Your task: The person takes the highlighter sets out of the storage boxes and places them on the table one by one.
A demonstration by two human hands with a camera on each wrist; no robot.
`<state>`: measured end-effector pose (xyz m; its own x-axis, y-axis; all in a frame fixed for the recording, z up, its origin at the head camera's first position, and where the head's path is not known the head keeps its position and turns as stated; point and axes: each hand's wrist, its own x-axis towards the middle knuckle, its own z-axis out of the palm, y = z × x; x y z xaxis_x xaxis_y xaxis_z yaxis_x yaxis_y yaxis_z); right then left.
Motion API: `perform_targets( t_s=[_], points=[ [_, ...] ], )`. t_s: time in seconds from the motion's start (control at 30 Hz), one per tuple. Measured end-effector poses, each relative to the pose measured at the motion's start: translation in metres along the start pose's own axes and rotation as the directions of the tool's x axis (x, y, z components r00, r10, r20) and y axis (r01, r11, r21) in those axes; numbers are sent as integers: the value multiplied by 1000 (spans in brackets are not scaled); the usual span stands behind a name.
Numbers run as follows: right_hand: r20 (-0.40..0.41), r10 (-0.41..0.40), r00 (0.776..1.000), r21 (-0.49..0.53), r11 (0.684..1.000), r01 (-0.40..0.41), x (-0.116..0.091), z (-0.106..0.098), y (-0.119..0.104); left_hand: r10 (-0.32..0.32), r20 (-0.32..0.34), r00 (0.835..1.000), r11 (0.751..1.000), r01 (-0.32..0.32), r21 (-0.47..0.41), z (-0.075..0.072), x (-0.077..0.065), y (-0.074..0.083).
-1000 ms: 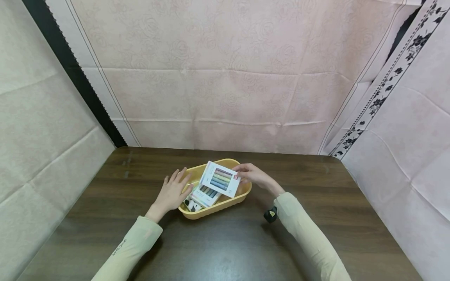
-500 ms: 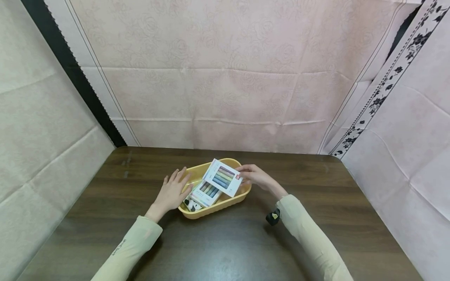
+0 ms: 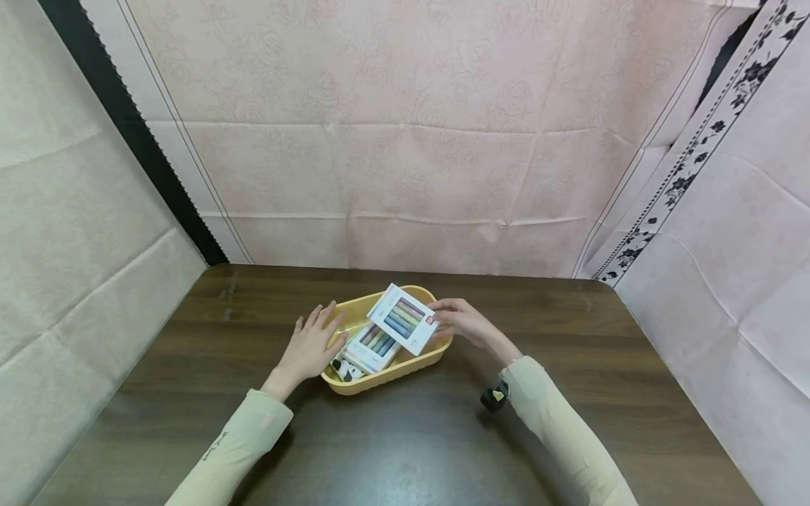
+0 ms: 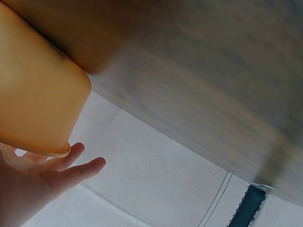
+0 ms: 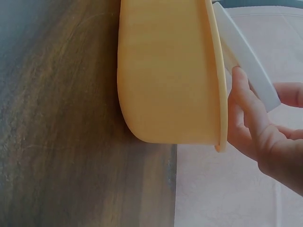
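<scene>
A yellow oval basket (image 3: 387,380) stands on the table. My right hand (image 3: 469,325) pinches the right edge of a white box of pens (image 3: 405,318), whose window shows several pastel sticks. In the right wrist view this box (image 5: 248,56) stands tilted above the basket's rim, between thumb and fingers. A second, similar box (image 3: 373,346) lies inside on the left, next to a white item with black patches (image 3: 346,370), partly covered. My left hand (image 3: 306,350) rests with spread, straight fingers at the basket's left rim; in the left wrist view its fingers (image 4: 85,171) lie along that rim.
The dark wooden table (image 3: 392,450) reaches around the basket on all sides. Pale patterned cloth (image 3: 405,176) hangs behind it and at both sides. A small black device (image 3: 494,397) sits at the right wrist.
My right hand has shifted slightly to the right, and the upper box has slid right and turned a little with it, showing more of the lower box. The left hand stays put.
</scene>
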<state>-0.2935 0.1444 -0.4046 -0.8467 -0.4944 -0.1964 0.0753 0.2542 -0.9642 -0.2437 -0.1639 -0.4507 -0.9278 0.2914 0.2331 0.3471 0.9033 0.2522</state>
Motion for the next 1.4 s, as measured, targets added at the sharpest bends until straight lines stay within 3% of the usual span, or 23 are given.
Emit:
perform_targets(
  t_s=[0.57,1.07,1.4],
  points=[
    [-1,15,1000,171,985,-15,-10,0,3,-5,10,1000,1000,5,-1,2,0,0],
    [16,44,999,303,952,-46,-16,-3,5,-6,4,1000,1000,6,-10,1,0,0],
    [54,-1,999,406,914,-21,-24,0,3,-2,-2,1000,1000,2,-9,1,0,0]
  ],
)
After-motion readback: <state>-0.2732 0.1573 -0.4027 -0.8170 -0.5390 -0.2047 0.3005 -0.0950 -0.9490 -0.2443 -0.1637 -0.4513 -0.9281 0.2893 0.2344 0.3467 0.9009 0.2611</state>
